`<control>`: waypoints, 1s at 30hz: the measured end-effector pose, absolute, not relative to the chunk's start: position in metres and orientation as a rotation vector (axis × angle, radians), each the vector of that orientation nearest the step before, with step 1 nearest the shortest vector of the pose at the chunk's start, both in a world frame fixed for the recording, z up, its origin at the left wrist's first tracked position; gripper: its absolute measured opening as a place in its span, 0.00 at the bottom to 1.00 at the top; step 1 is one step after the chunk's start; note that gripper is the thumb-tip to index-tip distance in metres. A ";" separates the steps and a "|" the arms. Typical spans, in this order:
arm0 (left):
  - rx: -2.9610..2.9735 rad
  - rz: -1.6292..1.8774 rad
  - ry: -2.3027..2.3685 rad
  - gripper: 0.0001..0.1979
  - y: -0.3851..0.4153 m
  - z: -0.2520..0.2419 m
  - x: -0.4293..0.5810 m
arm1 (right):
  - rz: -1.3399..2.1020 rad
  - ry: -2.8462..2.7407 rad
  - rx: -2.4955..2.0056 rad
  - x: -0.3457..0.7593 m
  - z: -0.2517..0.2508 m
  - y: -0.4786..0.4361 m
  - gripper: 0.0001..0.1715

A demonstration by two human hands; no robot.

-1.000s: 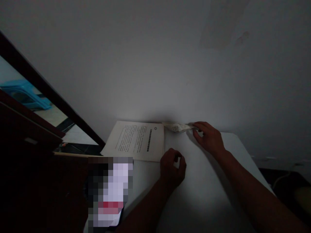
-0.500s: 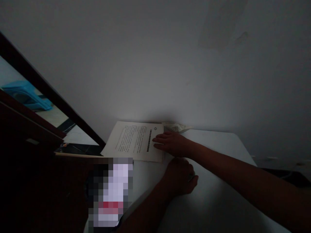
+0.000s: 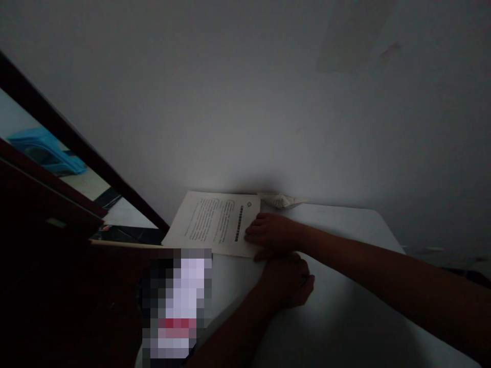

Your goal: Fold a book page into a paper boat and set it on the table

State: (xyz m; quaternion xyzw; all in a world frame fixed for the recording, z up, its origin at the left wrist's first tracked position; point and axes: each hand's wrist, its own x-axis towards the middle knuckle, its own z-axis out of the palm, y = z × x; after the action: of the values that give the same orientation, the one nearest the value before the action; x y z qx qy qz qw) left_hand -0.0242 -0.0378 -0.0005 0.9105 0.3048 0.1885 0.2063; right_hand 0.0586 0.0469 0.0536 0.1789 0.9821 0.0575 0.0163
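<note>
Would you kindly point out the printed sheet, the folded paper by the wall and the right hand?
printed sheet (image 3: 209,221), head view, middle of its printed face.
folded paper (image 3: 283,200), head view, middle of its top.
right hand (image 3: 270,232), head view, back of the hand.

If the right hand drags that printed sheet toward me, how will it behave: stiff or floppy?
Probably floppy: the printed sheet looks thin and lies flat on the white table. It likely slides easily, since the tabletop looks smooth. The right hand presses only its near corner, so it may pivot or buckle rather than travel straight.
</note>
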 end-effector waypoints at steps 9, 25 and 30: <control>2.515 0.619 0.870 0.12 -0.041 -0.005 -0.024 | 0.167 2.906 0.780 0.031 0.062 0.031 0.17; 2.494 0.618 0.802 0.11 -0.036 -0.004 -0.023 | -0.380 2.752 1.342 0.030 0.070 0.038 0.11; 2.461 0.645 0.819 0.09 -0.034 -0.001 -0.023 | -0.841 2.799 1.522 0.043 0.072 0.047 0.14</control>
State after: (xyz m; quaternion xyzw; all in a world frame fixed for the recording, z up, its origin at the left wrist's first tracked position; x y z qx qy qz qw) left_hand -0.0225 -0.0338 -0.0009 0.8956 0.2981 0.2346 0.2322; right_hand 0.0433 0.0474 0.0716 0.4605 0.8469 -0.2545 -0.0769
